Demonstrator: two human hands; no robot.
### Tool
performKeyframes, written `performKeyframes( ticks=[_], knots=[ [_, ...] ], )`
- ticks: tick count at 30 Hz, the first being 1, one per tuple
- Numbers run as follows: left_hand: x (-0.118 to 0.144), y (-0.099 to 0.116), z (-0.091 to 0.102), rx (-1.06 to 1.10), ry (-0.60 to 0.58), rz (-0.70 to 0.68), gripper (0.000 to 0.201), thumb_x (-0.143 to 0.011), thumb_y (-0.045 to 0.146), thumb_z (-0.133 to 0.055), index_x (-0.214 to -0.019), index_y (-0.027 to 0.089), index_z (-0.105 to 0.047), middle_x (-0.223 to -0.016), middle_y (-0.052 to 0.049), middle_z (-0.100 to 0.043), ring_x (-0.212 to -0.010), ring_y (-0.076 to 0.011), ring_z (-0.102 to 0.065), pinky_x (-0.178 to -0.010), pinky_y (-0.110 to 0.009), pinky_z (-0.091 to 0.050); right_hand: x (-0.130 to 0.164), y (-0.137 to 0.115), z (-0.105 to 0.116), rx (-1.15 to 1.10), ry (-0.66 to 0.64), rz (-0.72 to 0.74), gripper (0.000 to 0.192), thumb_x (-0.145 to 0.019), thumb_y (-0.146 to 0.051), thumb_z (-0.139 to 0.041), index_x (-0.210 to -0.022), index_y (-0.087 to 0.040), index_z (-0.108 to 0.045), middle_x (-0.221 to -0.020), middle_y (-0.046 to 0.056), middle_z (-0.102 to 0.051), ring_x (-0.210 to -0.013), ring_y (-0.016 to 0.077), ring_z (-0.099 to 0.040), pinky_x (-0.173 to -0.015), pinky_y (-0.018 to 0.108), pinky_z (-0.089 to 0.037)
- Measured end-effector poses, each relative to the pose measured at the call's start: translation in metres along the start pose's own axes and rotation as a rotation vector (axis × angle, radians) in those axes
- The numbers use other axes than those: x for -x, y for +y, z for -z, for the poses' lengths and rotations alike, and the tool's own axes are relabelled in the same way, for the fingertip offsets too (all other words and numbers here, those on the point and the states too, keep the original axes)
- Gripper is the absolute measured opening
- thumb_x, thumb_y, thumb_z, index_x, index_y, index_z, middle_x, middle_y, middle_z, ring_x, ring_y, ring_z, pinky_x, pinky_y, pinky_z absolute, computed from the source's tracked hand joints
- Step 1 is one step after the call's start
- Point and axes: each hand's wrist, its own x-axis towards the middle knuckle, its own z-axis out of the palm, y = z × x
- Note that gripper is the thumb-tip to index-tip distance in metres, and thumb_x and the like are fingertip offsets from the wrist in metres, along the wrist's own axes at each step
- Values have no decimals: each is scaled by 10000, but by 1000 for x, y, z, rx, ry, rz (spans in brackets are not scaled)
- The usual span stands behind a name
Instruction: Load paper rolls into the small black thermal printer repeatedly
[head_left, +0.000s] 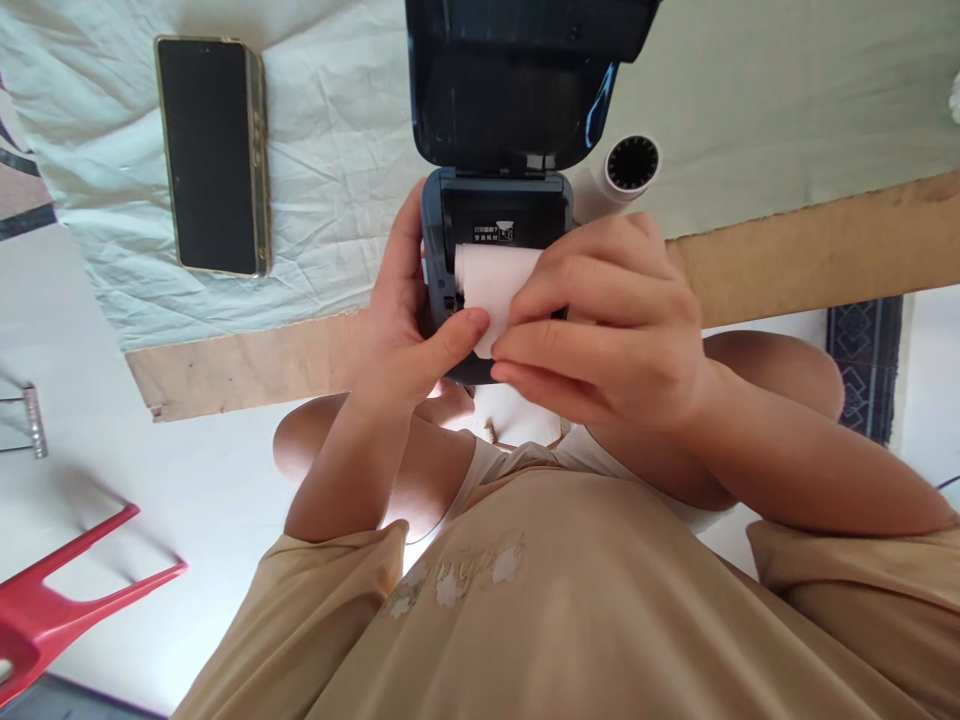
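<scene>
A small dark label printer [435, 215] lies at the table's near edge with its black lid [510, 90] swung up and back. Inside its bay sits a roll of white paper [495, 275]. My left hand [409, 320] wraps the printer's left side, its thumb resting on the roll's lower left part. With pinched fingers, my right hand [607, 320] holds the loose lower end of the paper over the printer's front. That hand hides the printer's right side and part of the roll.
Just behind my right hand is a white cylinder with a dark ribbed end [632, 163]. A phone [210, 155] lies on the pale cloth [322, 120] to the left. The table's bare wooden edge [255, 365] runs in front; a red plastic stool [45, 610] is at lower left.
</scene>
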Motion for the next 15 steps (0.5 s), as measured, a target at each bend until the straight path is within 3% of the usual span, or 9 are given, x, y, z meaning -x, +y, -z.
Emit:
performKeyframes(
  ticks=[2, 3, 7, 9, 10, 12, 13, 15],
  knots=[
    [-5, -13, 9, 29, -117, -152, 989, -661, 476, -992, -1537, 369, -545, -1522, 8, -691, -1303, -227, -737, -942, -248, -669, -2, 8, 7, 13, -29, 26, 186, -909, -328, -698, -1061, -230, -654, -1048, -32, -670, -1002, 57, -496, -938, 267, -361],
    [-8, -19, 12, 32, -158, -166, 1031, -635, 461, -1005, -1548, 363, -536, -1516, -5, -695, -1289, -230, -742, -922, -250, -672, -2, 11, 9, 36, -47, 31, 224, -902, -314, -697, -1102, -226, -645, -1068, -11, -654, -986, 58, -482, -927, 265, -369],
    [-9, -17, 3, 90, -94, -190, 1142, -546, 526, -1031, -1554, 308, -541, -1502, -49, -694, -1182, -211, -758, -840, -252, -677, -3, 13, 11, 172, -103, -29, 253, -939, -315, -620, -1167, -206, -610, -1118, 53, -590, -977, 74, -455, -893, 251, -365],
    [-5, -2, -8, 83, -80, -143, 1043, -553, 518, -1035, -1488, 351, -604, -1482, -19, -710, -1245, -219, -747, -924, -268, -684, -4, 6, 8, 228, -102, -119, 241, -954, -342, -611, -1134, -184, -587, -1127, 60, -580, -1009, 76, -466, -916, 241, -371],
    [-3, 6, -14, 94, -5, -126, 946, -613, 557, -1000, -1461, 380, -622, -1457, -5, -724, -1256, -215, -746, -960, -278, -683, -4, 3, 7, 239, -105, -166, 244, -959, -358, -612, -1116, -174, -578, -1132, 62, -582, -1033, 80, -479, -924, 239, -373],
    [1, 17, -20, 12, 82, 116, 689, -850, 387, -868, -1486, 335, -610, -1594, -41, -628, -1511, -238, -619, -1266, -357, -584, -6, 0, 8, 223, -112, -202, 265, -973, -400, -602, -1098, -170, -564, -1139, 55, -592, -1048, 80, -505, -927, 243, -389],
    [2, 19, -21, 3, 93, 120, 661, -870, 336, -848, -1487, 340, -611, -1593, -30, -628, -1520, -228, -612, -1283, -345, -569, -7, 1, 11, 197, -111, -182, 289, -974, -430, -604, -1108, -177, -563, -1139, 47, -597, -1053, 73, -523, -935, 246, -413],
    [2, 12, -16, 41, 53, 0, 804, -765, 381, -928, -1495, 378, -593, -1511, 7, -683, -1406, -219, -685, -1142, -288, -638, -9, 7, 17, 142, -92, -146, 368, -962, -499, -616, -1163, -194, -568, -1181, 39, -600, -1143, 62, -575, -961, 240, -472]
  ],
)
